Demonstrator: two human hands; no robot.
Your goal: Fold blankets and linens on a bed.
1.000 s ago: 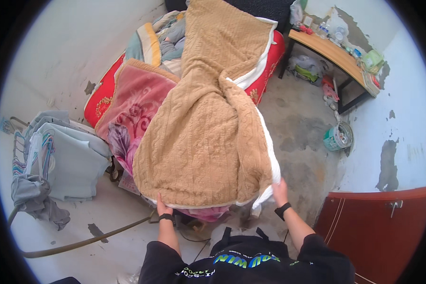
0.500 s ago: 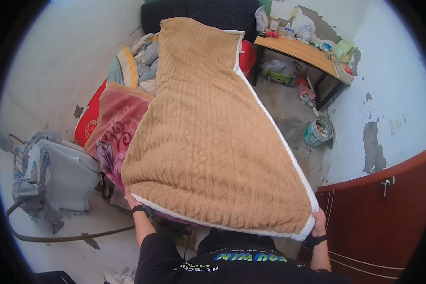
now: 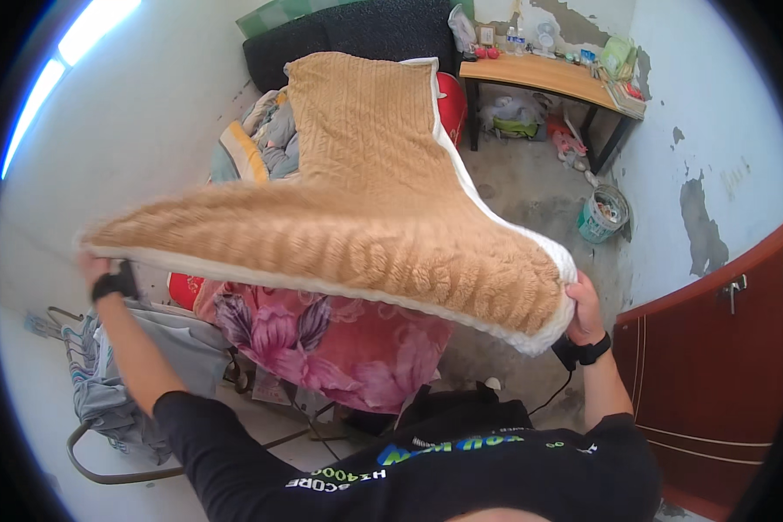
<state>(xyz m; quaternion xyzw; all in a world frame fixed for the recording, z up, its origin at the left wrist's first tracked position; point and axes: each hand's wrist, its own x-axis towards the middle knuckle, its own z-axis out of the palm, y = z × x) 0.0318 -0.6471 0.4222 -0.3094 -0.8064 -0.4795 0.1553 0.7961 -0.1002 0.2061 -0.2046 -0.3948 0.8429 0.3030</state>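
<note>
A tan, cable-textured blanket (image 3: 365, 130) with a white trim stretches from the bed toward me, its near edge lifted in the air. My left hand (image 3: 96, 271) is closed on the blanket's left corner, somewhat blurred by motion. At the other end my right hand (image 3: 585, 309) grips the right corner by the white trim. Both wrists wear black bands. Below the raised edge, a pink flowered blanket (image 3: 339, 348) covers the near part of the bed. Rumpled grey, white and yellow bedding (image 3: 270, 130) lies by the far left side, partly covered by the tan blanket.
A dark headboard (image 3: 357, 39) stands at the far end. To the right is a wooden desk (image 3: 539, 76) holding bottles and small items, with bags beneath. A bucket (image 3: 602, 213) sits on the floor near a red-brown door (image 3: 713, 383). Grey clothes (image 3: 183, 344) hang at left.
Both hands have risen and spread apart, the left far to the left. The blanket's near edge has lifted and widened, uncovering more of the pink flowered blanket.
</note>
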